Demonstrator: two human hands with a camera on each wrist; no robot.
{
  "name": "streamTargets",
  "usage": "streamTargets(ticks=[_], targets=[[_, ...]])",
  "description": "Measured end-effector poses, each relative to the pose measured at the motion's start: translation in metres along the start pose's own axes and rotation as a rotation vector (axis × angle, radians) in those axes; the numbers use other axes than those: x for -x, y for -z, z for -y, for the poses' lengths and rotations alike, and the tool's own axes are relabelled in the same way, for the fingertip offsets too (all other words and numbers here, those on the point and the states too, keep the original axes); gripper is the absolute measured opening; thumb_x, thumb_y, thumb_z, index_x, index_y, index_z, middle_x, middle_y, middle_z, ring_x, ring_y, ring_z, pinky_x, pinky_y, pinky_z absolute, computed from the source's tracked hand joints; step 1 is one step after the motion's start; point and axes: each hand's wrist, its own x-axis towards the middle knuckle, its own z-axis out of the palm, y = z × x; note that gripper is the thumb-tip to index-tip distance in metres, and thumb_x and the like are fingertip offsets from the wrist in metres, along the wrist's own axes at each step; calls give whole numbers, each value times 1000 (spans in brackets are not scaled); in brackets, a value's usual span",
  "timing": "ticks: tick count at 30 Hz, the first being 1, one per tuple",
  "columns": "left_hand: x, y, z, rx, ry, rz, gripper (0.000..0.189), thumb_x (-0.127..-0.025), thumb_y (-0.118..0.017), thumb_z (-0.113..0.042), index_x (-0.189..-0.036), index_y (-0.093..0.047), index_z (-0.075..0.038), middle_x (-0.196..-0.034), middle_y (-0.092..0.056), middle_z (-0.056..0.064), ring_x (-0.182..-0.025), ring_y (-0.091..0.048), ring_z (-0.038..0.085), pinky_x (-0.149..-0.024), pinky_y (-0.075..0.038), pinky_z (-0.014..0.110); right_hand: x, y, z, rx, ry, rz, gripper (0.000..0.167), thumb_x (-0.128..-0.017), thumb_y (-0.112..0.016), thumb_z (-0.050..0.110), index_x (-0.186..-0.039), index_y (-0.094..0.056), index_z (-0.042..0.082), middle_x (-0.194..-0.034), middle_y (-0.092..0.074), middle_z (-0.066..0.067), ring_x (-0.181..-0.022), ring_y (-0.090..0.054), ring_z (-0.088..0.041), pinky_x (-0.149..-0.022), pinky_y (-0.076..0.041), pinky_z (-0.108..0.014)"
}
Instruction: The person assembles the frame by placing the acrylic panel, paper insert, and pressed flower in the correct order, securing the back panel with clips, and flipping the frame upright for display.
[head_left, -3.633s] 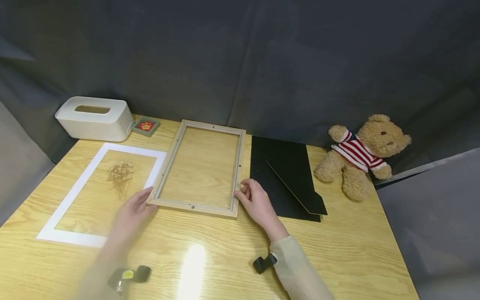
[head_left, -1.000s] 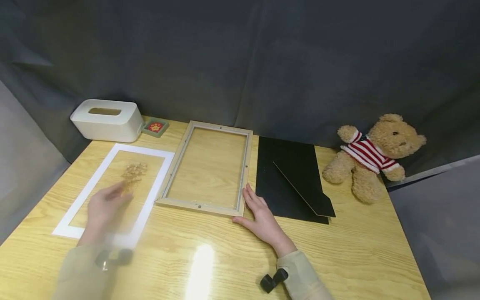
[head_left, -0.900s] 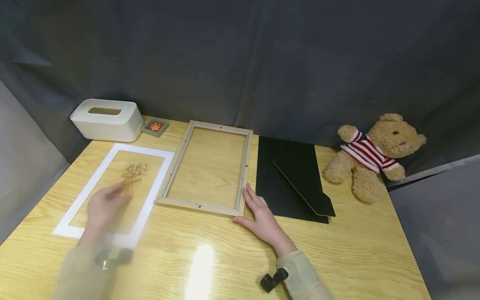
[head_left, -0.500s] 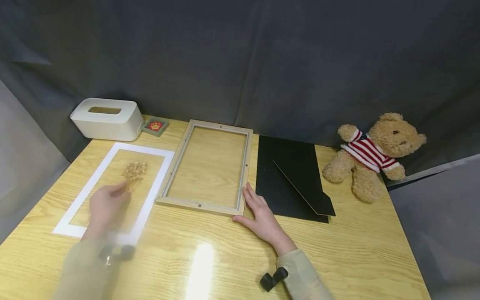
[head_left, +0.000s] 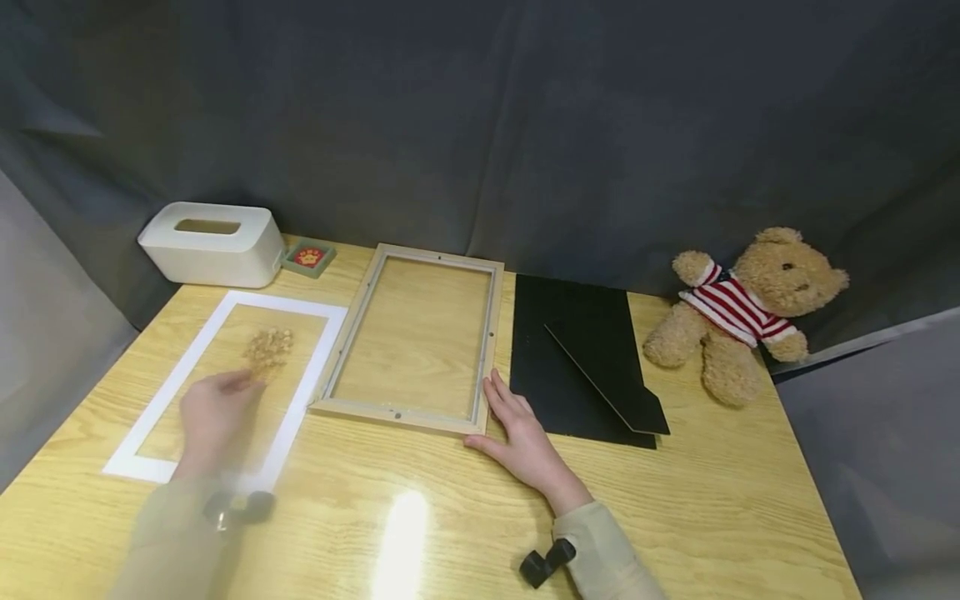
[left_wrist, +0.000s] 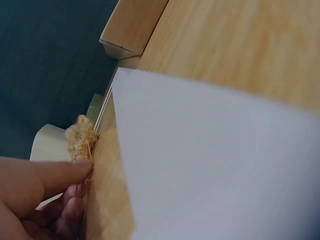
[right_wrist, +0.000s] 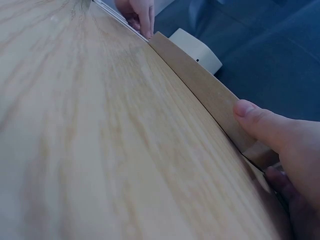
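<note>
My left hand (head_left: 213,412) pinches the thin stems of a small bunch of pale dried flowers (head_left: 268,348) between thumb and fingers. In the left wrist view the fluffy flower heads (left_wrist: 81,135) stick out past the fingertips. The bunch is within the opening of a white mat border (head_left: 168,375), which my left arm partly covers. Beside it lies a light wooden picture frame (head_left: 431,423) with a clear pane. Against the frame's near right corner rests my right hand (head_left: 521,437), thumb at the front edge and straight fingers along the side; the right wrist view shows the thumb (right_wrist: 255,116) touching the wood.
A black backing board (head_left: 536,350) with a fold-out stand lies right of the frame. Farther right a teddy bear (head_left: 723,308) leans by the dark curtain. At the back left are a white tissue box (head_left: 217,250) and a small green tray (head_left: 309,257).
My left hand has left the frame's left corner and now pinches the dried flowers. My right hand has slid from the frame's right side to its near corner. The last second shows only slight movement.
</note>
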Motion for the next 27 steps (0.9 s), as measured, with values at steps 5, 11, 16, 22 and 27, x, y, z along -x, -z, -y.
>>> streamTargets(ticks=[5, 11, 16, 22, 27], targets=[[1, 0, 0, 40, 35, -46, 33, -91, -67, -24, -114, -67, 0, -110, -67, 18, -110, -59, 37, -96, -44, 48, 1, 0, 1, 1, -3, 6, 92, -82, -70, 50, -151, -23, 11, -159, -13, -5, -134, -31, -21, -107, -35, -45], [2, 5, -3, 63, 44, -16, 36, -88, -70, -25, -115, -67, -1, -116, -63, 18, -118, -53, 39, -102, -38, 50, 1, 0, 1, -2, -2, 5, 92, -82, -70, 50, -151, -23, 12, -159, -13, -5, -134, -31, -21, -106, -35, -45], [4, 6, -3, 59, 29, 18, 45, -85, -73, -30, -118, -65, -1, -117, -63, 18, -119, -51, 41, -101, -38, 52, 1, 1, 1, -6, 3, 0, 92, -82, -71, 49, -151, -24, 11, -159, -14, -6, -134, -31, -22, -106, -36, -46], [1, 6, 1, 18, -16, 6, 35, -88, -71, -25, -112, -67, 0, -114, -64, 18, -115, -55, 41, -100, -39, 52, 0, 2, 1, -7, 4, -5, 91, -82, -71, 48, -151, -25, 10, -159, -14, -6, -134, -31, -22, -106, -35, -46], [0, 5, 4, -11, -54, 4, 28, -91, -67, -22, -107, -70, 1, -109, -66, 21, -110, -57, 42, -97, -40, 54, 0, 1, 1, -14, 2, -4, 91, -82, -71, 48, -151, -25, 10, -159, -14, -6, -135, -30, -22, -106, -35, -46]])
